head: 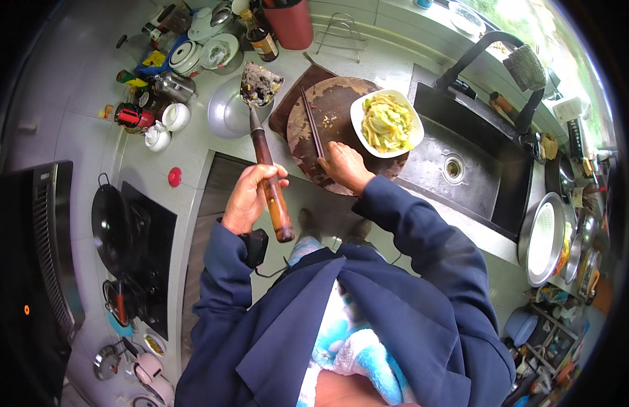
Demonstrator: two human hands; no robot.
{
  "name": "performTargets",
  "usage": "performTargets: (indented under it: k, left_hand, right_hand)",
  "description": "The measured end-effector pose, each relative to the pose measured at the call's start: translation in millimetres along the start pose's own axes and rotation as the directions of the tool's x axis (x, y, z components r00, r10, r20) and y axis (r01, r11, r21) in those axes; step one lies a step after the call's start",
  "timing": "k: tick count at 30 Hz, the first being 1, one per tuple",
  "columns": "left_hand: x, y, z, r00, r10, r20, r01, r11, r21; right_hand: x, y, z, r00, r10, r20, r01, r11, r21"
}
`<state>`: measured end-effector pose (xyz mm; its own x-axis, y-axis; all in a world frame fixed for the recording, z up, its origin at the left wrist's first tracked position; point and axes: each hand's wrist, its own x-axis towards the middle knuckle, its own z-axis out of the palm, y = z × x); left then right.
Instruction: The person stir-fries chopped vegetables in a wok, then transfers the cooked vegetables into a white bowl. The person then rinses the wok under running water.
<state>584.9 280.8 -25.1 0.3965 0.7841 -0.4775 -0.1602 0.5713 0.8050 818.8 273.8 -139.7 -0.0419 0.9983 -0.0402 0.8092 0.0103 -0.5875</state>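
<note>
My left hand (253,193) is closed around the wooden handle of a metal spatula (256,122). Dark and pale food bits cover its blade, which is over a round metal bowl or lid (225,109). My right hand (347,165) is at the lower end of a pair of dark chopsticks (312,119) lying across a stained round cutting board (324,91); whether the fingers grip them is unclear. On the board's right side sits a square white bowl (417,133) of cooked cabbage (388,122). Small crumbs lie on the board, and a brown cloth (286,104) shows beneath its left edge.
A black sink (467,168) with a black faucet (462,61) adjoins the board's right side. At the left, a black wok (111,229) stands on the cooktop (149,264). Sauce bottles, including one dark bottle (262,40), white jars (176,117) and a wire rack (342,38) stand behind.
</note>
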Motion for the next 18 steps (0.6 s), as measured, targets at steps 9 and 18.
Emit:
performTargets:
  k: [9,18]
  left_hand:
    - [-8,25,-46,0.990,-0.026,0.137,0.020,0.999,0.042]
    - [9,45,-52,0.975,-0.060,0.213,0.026,0.987,0.159]
  right_hand:
    - [65,-25,52,0.929,0.369,0.013,-0.362,0.918,-0.165]
    - [50,-26,28,0.932,0.280,-0.232,-0.267,0.960,0.089]
